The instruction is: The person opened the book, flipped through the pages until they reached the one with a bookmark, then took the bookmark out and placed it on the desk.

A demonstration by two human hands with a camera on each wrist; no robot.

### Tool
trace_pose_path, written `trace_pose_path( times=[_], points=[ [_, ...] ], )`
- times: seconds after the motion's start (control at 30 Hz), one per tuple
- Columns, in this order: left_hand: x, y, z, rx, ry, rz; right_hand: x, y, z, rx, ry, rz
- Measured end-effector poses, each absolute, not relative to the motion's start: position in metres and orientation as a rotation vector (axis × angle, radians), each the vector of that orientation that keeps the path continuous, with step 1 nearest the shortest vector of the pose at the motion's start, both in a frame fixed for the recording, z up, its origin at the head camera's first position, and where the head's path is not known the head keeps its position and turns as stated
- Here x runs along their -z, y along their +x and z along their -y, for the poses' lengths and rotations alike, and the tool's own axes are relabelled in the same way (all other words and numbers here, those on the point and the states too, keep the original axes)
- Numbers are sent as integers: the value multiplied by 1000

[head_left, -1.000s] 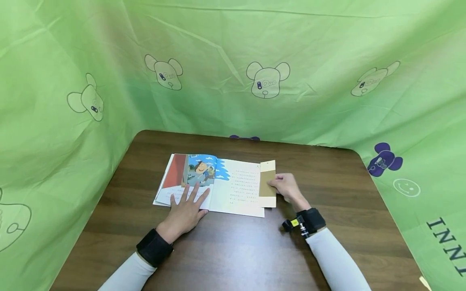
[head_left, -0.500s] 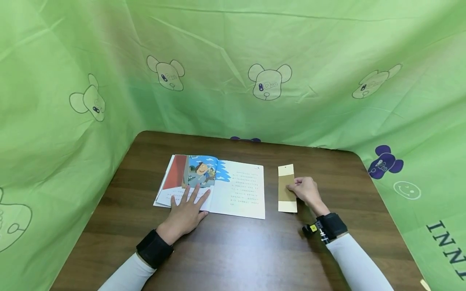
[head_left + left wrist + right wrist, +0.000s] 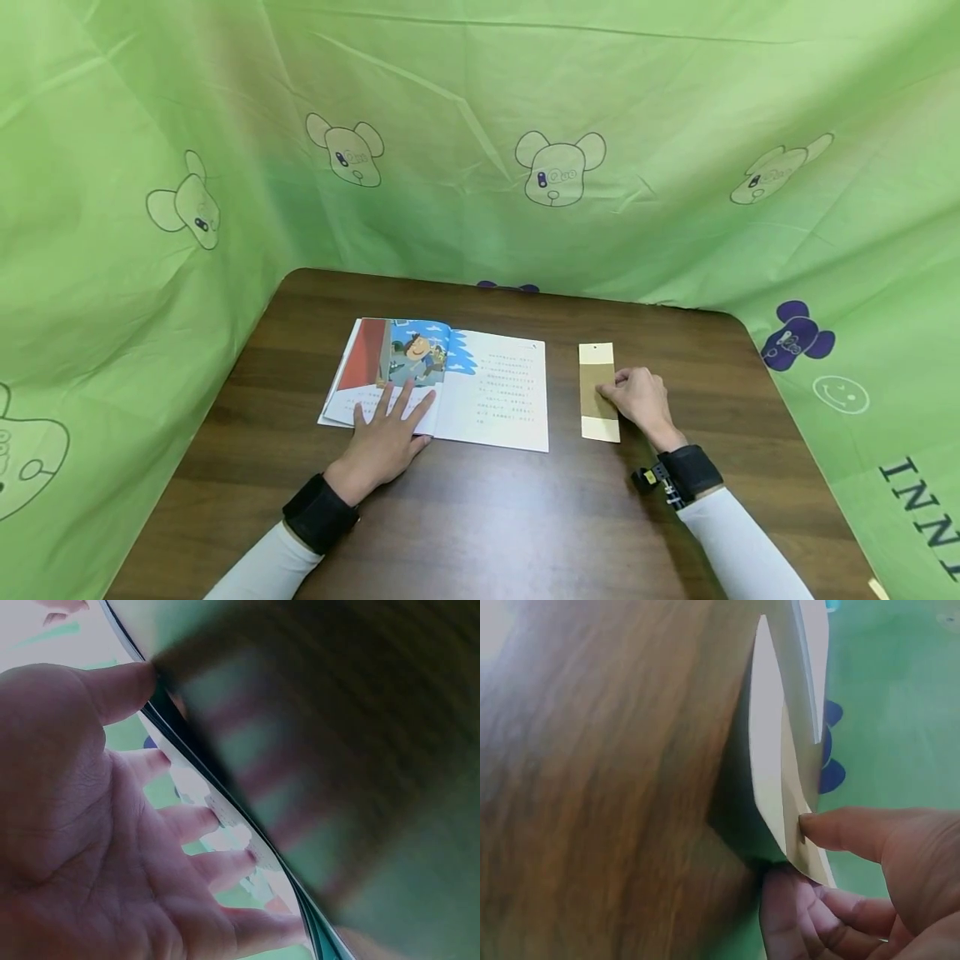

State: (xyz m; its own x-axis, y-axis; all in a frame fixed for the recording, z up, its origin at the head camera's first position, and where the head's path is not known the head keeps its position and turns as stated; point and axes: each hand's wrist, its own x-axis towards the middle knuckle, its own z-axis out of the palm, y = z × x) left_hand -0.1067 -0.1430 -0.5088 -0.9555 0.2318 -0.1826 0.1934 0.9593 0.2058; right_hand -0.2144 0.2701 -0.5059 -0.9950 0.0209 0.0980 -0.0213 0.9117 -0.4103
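Note:
An open picture book [image 3: 491,417] lies on the table, its left page printed with a cartoon figure and its right page with text. My left hand [image 3: 382,442] rests on the lower left page with fingers spread. In the left wrist view the fingertips of this hand [image 3: 135,840] touch the page. To the right of the book, my right hand [image 3: 641,404] pinches the right edge of a bookmark [image 3: 597,379], a tan strip with cream ends and a small hole at the top. In the right wrist view the thumb lies over the bookmark [image 3: 766,742], fingers beneath, and its near end stands off the wood.
The brown wooden table [image 3: 487,525] has rounded far corners. A green cloth [image 3: 450,225] with printed bear heads hangs along its back and sides. A small pale object [image 3: 877,588] shows at the lower right edge.
My right hand has moved right with the bookmark, from over the book's right edge to a spot apart from it. The left hand has stayed on the page.

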Motion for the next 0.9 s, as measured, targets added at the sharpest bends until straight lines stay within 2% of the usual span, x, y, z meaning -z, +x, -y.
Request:
trace_pose_path(
  times=[0.43,0.77,0.9],
  points=[
    [505,-106,141,-304,320,-2931,503,-210,-269,-627,63,2955],
    [498,-107,140,-307,355,-2957,501,-206,-269,-548,5,2920],
    [496,-108,142,-318,394,-3002,500,-207,-269,-501,160,2848]
  ],
)
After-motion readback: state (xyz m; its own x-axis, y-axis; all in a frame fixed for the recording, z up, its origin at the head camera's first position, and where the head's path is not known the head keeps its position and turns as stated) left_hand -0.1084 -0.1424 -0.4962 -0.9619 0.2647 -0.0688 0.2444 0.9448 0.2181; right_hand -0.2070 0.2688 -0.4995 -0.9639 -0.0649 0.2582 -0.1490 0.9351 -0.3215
